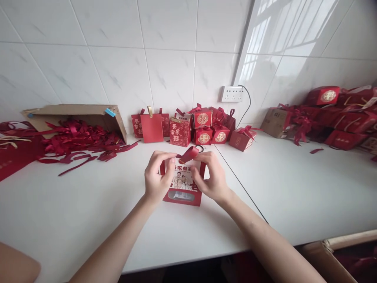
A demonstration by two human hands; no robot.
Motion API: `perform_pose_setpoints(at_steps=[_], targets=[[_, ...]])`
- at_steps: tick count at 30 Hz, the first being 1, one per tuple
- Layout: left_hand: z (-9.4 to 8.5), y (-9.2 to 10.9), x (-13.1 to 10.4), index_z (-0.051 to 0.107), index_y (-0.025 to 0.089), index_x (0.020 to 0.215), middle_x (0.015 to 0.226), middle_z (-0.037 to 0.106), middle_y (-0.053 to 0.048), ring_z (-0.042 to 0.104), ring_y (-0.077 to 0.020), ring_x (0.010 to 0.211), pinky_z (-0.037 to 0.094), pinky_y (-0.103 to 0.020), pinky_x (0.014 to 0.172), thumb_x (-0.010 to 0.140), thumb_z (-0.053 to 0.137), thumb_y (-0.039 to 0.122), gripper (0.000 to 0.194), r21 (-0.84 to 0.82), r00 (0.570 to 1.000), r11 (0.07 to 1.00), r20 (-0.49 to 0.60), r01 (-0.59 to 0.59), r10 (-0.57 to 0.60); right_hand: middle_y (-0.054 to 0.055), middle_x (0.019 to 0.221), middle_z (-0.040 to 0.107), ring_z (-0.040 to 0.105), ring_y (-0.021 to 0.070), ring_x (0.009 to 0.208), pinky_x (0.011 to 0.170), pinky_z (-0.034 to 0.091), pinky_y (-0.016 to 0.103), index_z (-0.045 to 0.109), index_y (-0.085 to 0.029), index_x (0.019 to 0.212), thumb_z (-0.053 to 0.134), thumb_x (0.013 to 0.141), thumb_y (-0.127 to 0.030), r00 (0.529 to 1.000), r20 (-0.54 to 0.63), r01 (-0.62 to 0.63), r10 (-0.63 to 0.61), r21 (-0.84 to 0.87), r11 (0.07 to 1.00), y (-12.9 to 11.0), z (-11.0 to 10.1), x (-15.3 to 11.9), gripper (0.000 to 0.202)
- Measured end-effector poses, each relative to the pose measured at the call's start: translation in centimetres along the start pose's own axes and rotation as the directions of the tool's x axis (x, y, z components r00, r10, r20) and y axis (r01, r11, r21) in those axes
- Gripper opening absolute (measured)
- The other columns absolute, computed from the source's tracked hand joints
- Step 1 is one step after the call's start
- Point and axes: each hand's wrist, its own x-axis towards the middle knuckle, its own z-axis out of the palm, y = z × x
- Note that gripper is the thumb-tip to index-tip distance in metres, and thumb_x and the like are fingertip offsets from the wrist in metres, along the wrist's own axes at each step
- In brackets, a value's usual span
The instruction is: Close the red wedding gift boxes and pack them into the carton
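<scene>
A red and white gift box (182,181) with a printed couple and a small clear window stands upright on the white table (165,239) in front of me. From its top rises a dark red ribbon loop (189,154). My left hand (159,173) pinches the box's upper left edge between thumb and fingers. At the upper right, my right hand (212,175) is closed on the top edge in the same way, close to the ribbon. A black band (200,148) shows just behind the right fingers. The fingertips partly cover the box's top corners.
On the left, a tipped cardboard box (76,110) spills red ribbons (79,135). Several finished-looking red boxes (203,120) line the tiled wall below a power strip (232,94). More red boxes (344,122) are piled at right; an open carton (321,255) stands below the table edge.
</scene>
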Motion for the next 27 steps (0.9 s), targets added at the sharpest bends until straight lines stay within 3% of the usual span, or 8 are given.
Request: perform_pose_setpoints(at_steps=[3, 7, 9, 13, 18, 27], targets=[[0.0, 0.4, -0.1, 0.061, 0.018, 0.089, 0.078, 0.061, 0.000, 0.059, -0.0116, 0.074, 0.049, -0.023, 0.067, 0.086, 0.057, 0.022, 0.005, -0.051, 0.996, 0.995, -0.002, 0.086, -0.087, 0.004, 0.086, 0.058, 0.059, 0.0168, 0.074, 0.062, 0.049, 0.029, 0.047, -0.023, 0.097, 0.050, 0.087, -0.019, 1.000, -0.003, 0.021, -0.021, -0.034, 0.999, -0.3, 0.2, 0.2, 0.011], [0.0, 0.4, 0.1, 0.061, 0.018, 0.081, 0.071, 0.062, 0.002, 0.059, -0.0100, 0.067, 0.048, -0.020, 0.062, 0.086, 0.058, 0.025, 0.009, -0.101, 0.984, 0.979, 0.022, 0.178, -0.177, 0.000, 0.079, 0.057, 0.056, 0.0128, 0.061, 0.052, 0.045, 0.024, 0.043, -0.023, 0.094, 0.056, 0.084, -0.022, 0.997, -0.024, -0.070, 0.070, -0.008, 0.998, -0.4, 0.8, 0.2, 0.015], [-0.1, 0.3, 0.5, 0.061, 0.018, 0.081, 0.076, 0.064, 0.000, 0.061, -0.0106, 0.072, 0.049, -0.020, 0.066, 0.086, 0.057, 0.027, 0.011, -0.123, 0.981, 0.974, 0.061, 0.189, -0.183, -0.001, 0.078, 0.058, 0.057, 0.0123, 0.061, 0.052, 0.045, 0.023, 0.042, -0.023, 0.092, 0.055, 0.084, -0.021, 0.996, -0.026, -0.090, 0.090, 0.006, 0.996, -0.4, 0.9, 0.2, 0.016], [-0.4, 0.3, 1.1, 0.060, 0.019, 0.103, 0.098, 0.068, -0.003, 0.064, -0.0132, 0.086, 0.051, -0.024, 0.077, 0.084, 0.062, 0.029, 0.022, -0.185, 0.980, 0.965, 0.115, 0.184, -0.165, -0.002, 0.076, 0.057, 0.054, 0.0111, 0.058, 0.050, 0.042, 0.023, 0.041, -0.024, 0.089, 0.056, 0.083, -0.021, 0.994, -0.045, -0.094, 0.095, 0.022, 0.995, -0.4, 1.0, 0.3, 0.016], [-0.3, 0.9, 0.9, 0.064, 0.019, 0.082, 0.079, 0.068, -0.001, 0.064, -0.0124, 0.076, 0.051, -0.022, 0.072, 0.084, 0.060, 0.028, 0.010, -0.085, 0.980, 0.981, 0.118, 0.173, -0.162, -0.003, 0.074, 0.056, 0.050, 0.0101, 0.056, 0.050, 0.040, 0.023, 0.041, -0.023, 0.089, 0.055, 0.084, -0.022, 0.992, -0.059, -0.104, 0.107, 0.044, 0.994, -0.4, 1.0, 0.3, 0.014], [-0.5, 0.7, 0.6, 0.057, 0.018, 0.078, 0.070, 0.062, 0.002, 0.058, -0.0104, 0.063, 0.048, -0.020, 0.059, 0.084, 0.057, 0.025, 0.009, -0.070, 0.983, 0.985, 0.109, 0.157, -0.149, -0.002, 0.076, 0.057, 0.053, 0.0112, 0.061, 0.055, 0.042, 0.024, 0.044, -0.023, 0.088, 0.053, 0.087, -0.023, 0.992, -0.063, -0.101, 0.106, 0.078, 0.992, -0.5, 1.1, 0.4, 0.010]])
